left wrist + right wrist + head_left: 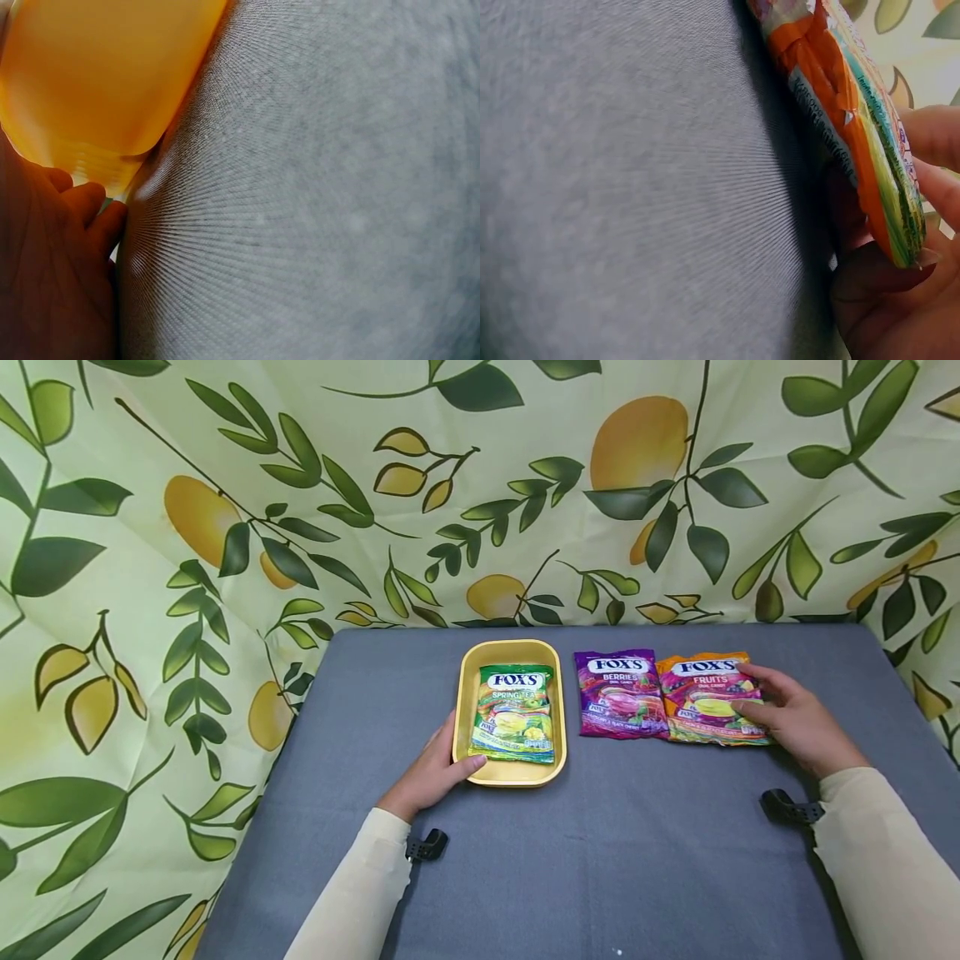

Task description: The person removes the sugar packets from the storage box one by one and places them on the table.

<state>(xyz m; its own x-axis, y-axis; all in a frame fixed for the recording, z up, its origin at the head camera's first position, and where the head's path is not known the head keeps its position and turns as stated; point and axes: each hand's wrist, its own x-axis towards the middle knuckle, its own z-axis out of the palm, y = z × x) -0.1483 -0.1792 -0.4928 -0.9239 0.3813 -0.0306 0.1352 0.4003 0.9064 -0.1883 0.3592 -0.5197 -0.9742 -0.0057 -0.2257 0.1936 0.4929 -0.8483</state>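
In the head view a yellow tray [514, 774] holds a green Fox's Spring Tea candy bag [513, 714], lying face up. My left hand [431, 772] grips the tray's left side, its thumb at the near left rim. In the left wrist view, curled fingers [88, 201] sit against the tray's wall [112, 82]. To the right of the tray, an orange Fox's Fruits candy bag [708, 697] lies with its right end in my right hand [798, 722]. The right wrist view shows fingers on both sides of that bag's edge [847, 127]. A purple Fox's Berries candy bag [621, 695] touches its left side.
A grey cloth [585, 868] covers the table beneath everything. Behind and to the left hangs a pale curtain [420, 552] printed with leaves and yellow fruit. A dark wrist device [427, 845] is on the left wrist, another [791, 808] on the right.
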